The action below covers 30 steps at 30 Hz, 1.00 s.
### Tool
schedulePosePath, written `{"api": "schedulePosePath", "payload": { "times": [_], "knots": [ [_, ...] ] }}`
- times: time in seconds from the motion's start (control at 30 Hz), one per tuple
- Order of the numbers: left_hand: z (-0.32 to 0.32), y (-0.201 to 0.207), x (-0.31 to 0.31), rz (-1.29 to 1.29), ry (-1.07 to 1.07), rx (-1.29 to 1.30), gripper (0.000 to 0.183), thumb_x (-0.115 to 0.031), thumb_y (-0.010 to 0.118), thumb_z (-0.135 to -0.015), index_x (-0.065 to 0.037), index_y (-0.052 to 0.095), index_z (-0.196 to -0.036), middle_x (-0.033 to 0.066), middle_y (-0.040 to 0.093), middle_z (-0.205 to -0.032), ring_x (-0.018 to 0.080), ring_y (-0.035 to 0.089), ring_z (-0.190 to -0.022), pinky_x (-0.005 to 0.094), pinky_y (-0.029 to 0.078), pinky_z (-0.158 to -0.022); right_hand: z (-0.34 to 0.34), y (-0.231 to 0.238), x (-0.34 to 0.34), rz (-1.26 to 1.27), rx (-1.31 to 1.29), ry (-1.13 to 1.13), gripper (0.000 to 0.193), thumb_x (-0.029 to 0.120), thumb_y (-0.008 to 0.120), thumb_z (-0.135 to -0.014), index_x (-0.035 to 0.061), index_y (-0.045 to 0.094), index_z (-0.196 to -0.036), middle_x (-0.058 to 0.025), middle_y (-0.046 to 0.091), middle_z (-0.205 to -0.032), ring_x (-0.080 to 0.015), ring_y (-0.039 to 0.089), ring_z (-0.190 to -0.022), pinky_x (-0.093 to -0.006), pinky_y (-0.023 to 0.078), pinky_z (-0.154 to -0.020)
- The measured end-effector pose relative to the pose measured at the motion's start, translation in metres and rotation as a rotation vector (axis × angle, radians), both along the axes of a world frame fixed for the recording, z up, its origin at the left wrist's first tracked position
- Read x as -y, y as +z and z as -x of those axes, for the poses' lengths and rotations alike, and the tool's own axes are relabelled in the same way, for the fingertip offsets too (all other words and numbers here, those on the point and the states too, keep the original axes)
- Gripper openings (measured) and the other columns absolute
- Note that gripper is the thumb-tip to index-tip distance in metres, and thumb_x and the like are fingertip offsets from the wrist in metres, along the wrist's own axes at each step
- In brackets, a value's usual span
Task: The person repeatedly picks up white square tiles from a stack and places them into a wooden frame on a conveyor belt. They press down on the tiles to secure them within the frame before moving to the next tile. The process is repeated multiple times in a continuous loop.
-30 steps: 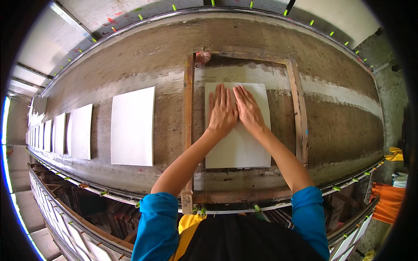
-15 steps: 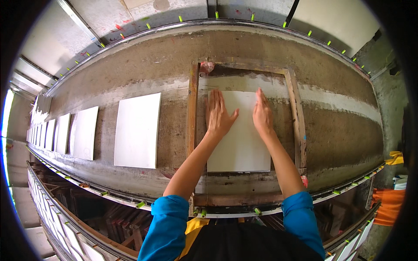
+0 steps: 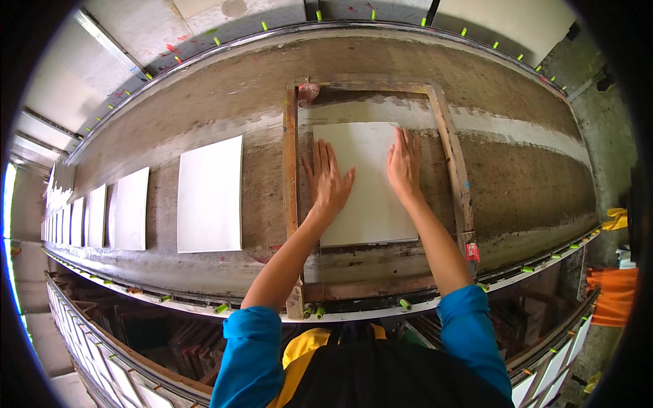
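A white rectangular sheet [image 3: 364,197] lies flat inside a worn wooden frame [image 3: 290,170] on the long brown-stained table. My left hand [image 3: 329,183] rests along the sheet's left edge, fingers stretched out and thumb spread over the white surface. At the sheet's right edge is my right hand [image 3: 405,166], flat and fingers straight, its tips near the far right corner. Neither hand grasps anything. Whether mesh spans the frame cannot be made out. Pinkish-red patches [image 3: 308,93] mark the frame's far left and near right corners.
More white sheets [image 3: 209,194] lie in a row along the table to the left. Small green pegs [image 3: 405,304] line both table edges. Below the near edge, a rack [image 3: 190,347] holds stacked frames. Orange cloth [image 3: 612,296] hangs at the right.
The whole view has shifted slightly. Both hands have drawn back a little along the sheet, and the left fingers now lie across its left edge. The frame shows no clear move.
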<state>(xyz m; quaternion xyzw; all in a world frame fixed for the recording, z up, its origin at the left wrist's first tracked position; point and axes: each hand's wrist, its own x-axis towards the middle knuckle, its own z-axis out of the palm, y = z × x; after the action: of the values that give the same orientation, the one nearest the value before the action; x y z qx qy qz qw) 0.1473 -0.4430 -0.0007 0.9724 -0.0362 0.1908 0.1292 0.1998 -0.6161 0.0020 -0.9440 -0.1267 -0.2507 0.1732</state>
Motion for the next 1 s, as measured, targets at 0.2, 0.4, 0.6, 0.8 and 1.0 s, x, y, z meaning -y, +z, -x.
{"api": "schedulePosePath", "payload": {
  "times": [0.2, 0.4, 0.6, 0.8, 1.0],
  "knots": [
    [0.041, 0.01, 0.008, 0.028, -0.059, -0.061, 0.069, -0.035, 0.046, -0.081, 0.01, 0.023, -0.128, 0.0247, 0.02, -0.135, 0.0326, 0.013, -0.129, 0.0542, 0.007, -0.102, 0.058, 0.009, 0.0, 0.001, -0.063, 0.149, 0.044, 0.005, 0.04, -0.085, -0.005, 0.026, -0.125, -0.0255, 0.03, -0.13, -0.0376, 0.028, -0.122, -0.0452, 0.023, -0.103],
    [0.079, 0.012, 0.034, 0.035, -0.207, -0.168, 0.057, -0.024, 0.038, -0.084, 0.004, 0.022, -0.131, 0.0252, 0.017, -0.136, 0.0356, 0.011, -0.129, 0.0586, 0.003, -0.1, 0.11, 0.021, -0.014, 0.031, -0.175, 0.282, 0.05, 0.003, 0.043, -0.079, -0.004, 0.027, -0.126, -0.0271, 0.027, -0.13, -0.0396, 0.025, -0.123, -0.0462, 0.023, -0.102],
    [0.071, 0.016, 0.031, -0.008, -0.219, -0.219, 0.057, -0.025, 0.037, -0.084, 0.002, 0.023, -0.131, 0.0239, 0.015, -0.137, 0.0376, 0.009, -0.129, 0.06, 0.001, -0.098, 0.099, 0.026, -0.015, 0.077, -0.215, 0.331, 0.053, 0.001, 0.044, -0.078, -0.0035, 0.026, -0.128, -0.0251, 0.03, -0.13, -0.037, 0.028, -0.123, -0.0436, 0.025, -0.102],
    [-0.019, 0.008, 0.028, 0.097, -0.027, -0.093, 0.051, -0.025, 0.034, -0.086, -0.003, 0.025, -0.132, 0.0203, 0.018, -0.138, 0.0387, 0.009, -0.129, 0.0594, 0.002, -0.098, -0.007, 0.014, -0.034, -0.081, -0.124, 0.393, 0.055, -0.002, 0.045, -0.077, -0.0003, 0.026, -0.129, -0.0176, 0.04, -0.126, -0.027, 0.039, -0.117, -0.0367, 0.031, -0.1],
    [-0.057, 0.003, 0.023, 0.105, 0.018, -0.006, 0.054, -0.026, 0.041, -0.083, -0.002, 0.03, -0.129, 0.0211, 0.025, -0.135, 0.0355, 0.017, -0.128, 0.0602, 0.007, -0.098, -0.043, 0.004, -0.041, -0.117, -0.13, 0.391, 0.051, 0.001, 0.042, -0.082, 0.0034, 0.025, -0.131, -0.0156, 0.045, -0.123, -0.0266, 0.044, -0.112, -0.0343, 0.034, -0.099]
  ]
}}
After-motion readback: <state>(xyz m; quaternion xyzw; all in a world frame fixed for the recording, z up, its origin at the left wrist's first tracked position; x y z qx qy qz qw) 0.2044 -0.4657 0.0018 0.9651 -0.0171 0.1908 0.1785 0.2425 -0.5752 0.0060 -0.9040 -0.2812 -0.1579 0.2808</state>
